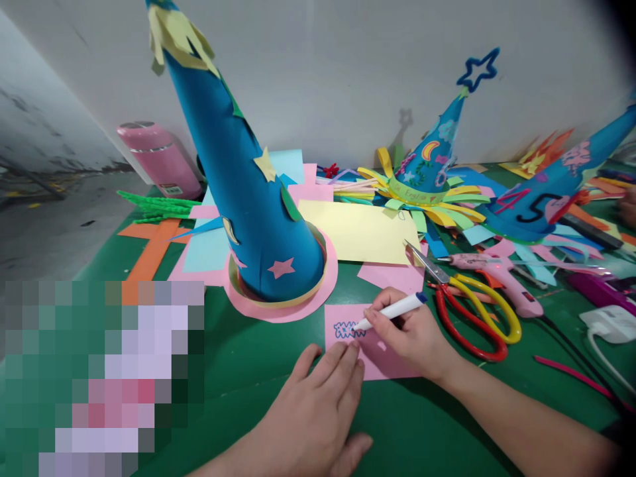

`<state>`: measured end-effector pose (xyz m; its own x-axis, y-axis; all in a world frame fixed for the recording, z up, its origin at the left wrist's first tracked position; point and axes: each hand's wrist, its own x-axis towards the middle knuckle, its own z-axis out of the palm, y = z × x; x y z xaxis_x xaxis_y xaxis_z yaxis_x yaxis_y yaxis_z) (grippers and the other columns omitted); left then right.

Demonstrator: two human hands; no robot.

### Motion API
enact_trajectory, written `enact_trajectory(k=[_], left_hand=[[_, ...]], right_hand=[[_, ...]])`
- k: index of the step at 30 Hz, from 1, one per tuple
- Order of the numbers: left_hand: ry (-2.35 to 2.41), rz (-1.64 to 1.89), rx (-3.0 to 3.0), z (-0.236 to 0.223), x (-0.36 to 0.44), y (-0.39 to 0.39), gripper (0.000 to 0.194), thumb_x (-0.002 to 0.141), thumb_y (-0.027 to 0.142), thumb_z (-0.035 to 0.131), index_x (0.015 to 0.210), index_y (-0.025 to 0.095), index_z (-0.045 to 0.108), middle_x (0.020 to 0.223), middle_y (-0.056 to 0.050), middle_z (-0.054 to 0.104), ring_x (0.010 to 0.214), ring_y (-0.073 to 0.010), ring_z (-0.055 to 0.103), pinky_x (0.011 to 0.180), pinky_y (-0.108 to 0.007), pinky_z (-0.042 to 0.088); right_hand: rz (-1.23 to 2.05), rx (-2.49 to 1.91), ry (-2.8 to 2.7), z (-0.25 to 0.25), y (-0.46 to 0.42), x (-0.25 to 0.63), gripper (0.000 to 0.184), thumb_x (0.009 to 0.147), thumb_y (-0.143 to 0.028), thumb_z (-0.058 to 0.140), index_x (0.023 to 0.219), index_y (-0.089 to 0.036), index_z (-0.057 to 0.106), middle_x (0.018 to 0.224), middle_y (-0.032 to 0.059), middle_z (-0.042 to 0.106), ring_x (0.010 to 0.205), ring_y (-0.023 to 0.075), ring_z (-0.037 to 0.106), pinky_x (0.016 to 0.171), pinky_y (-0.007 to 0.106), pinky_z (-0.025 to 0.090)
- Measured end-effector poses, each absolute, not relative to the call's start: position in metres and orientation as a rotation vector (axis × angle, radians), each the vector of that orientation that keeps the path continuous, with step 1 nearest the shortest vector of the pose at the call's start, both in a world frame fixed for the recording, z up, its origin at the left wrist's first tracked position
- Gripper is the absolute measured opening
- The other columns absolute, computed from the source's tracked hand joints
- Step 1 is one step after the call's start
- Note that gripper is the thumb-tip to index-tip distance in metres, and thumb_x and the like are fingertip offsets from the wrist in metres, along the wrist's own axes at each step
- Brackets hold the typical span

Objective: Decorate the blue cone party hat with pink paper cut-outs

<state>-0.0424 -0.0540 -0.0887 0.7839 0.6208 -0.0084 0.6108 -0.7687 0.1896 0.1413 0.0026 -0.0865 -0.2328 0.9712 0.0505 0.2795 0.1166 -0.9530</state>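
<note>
A white marker with a dark blue end is gripped in my right hand, its tip on a square of pink paper. Blue zigzag outlined drawing marks the paper's upper left part. My left hand lies flat with fingers spread, its fingertips on the paper's lower left edge just below the drawing. Behind the hands a tall blue paper cone hat with star cut-outs stands on a pink ring brim, leaning left.
Red and yellow handled scissors and a pink glue gun lie to the right. Two smaller decorated cone hats stand behind them. A pink bottle, yellow paper, orange strips and a white plug surround the work.
</note>
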Motion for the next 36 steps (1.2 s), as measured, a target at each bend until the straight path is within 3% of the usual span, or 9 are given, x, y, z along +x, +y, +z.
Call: enact_trajectory(k=[9,14,30,36], left_hand=[[0.970,0.014,2.757,-0.078,-0.041,-0.051,0.054,0.082,0.040,0.041,0.127,0.011,0.037,0.134,-0.016,0.036,0.121,-0.0310,0.033,0.095,-0.050,0.030],[0.970,-0.089,2.748,-0.068,-0.040,-0.048,0.056,0.081,0.037,0.044,0.129,0.010,0.035,0.135,-0.016,0.034,0.121,-0.0317,0.034,0.092,-0.051,0.033],[0.985,0.022,2.779,-0.094,-0.042,-0.053,0.062,0.078,0.041,0.045,0.132,0.013,0.029,0.137,-0.014,0.032,0.124,-0.0306,0.027,0.098,-0.049,0.025],[0.981,0.044,2.820,-0.094,-0.042,-0.053,0.063,0.079,0.041,0.044,0.132,0.011,0.029,0.137,-0.015,0.033,0.124,-0.0306,0.028,0.096,-0.049,0.027]], right_hand=[[1.159,-1.117,-1.403,-0.083,0.005,0.144,0.014,0.083,-0.028,0.048,0.072,-0.019,0.047,0.049,-0.0075,0.037,0.042,0.0064,0.033,0.039,0.019,0.026],[1.227,-1.130,-1.467,-0.079,0.005,0.150,0.005,0.081,-0.024,0.051,0.081,-0.019,0.052,0.054,-0.0053,0.044,0.045,0.0067,0.038,0.040,0.019,0.030],[1.222,-1.210,-1.586,-0.082,0.002,0.147,0.014,0.080,-0.028,0.052,0.071,-0.019,0.047,0.051,-0.0054,0.046,0.044,0.0080,0.042,0.042,0.020,0.033],[1.200,-1.220,-1.612,-0.081,0.002,0.145,0.012,0.079,-0.027,0.052,0.072,-0.018,0.048,0.052,-0.0057,0.046,0.045,0.0076,0.043,0.043,0.019,0.033]])
